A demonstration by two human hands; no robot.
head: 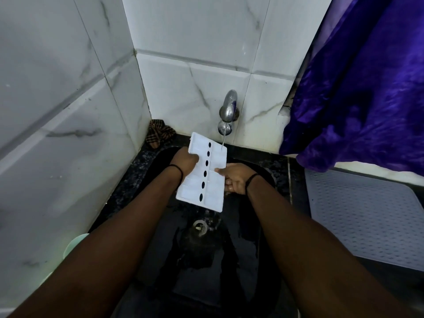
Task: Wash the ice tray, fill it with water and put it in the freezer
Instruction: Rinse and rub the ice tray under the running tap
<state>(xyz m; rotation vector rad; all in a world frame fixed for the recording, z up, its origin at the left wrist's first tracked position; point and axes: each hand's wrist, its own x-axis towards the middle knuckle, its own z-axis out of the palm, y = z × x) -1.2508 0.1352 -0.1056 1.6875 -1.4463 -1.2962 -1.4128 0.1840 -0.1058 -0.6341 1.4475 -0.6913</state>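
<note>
A white ice tray (pixel 212 177) with a row of dark oval holes down its middle is held tilted over a black sink (pixel 263 226). My left hand (pixel 183 162) grips its left edge near the far end. My right hand (pixel 234 177) holds its right edge, thumb on top. A chrome tap (pixel 229 106) on the tiled wall runs a thin stream of water onto the tray's far right corner.
The sink drain (pixel 199 226) lies below the tray. A brown checked cloth (pixel 159 134) sits in the back left corner. A purple fabric (pixel 358 88) hangs at the right above a grey dotted mat (pixel 367 216). A pale green container (pixel 74 245) peeks out at the left.
</note>
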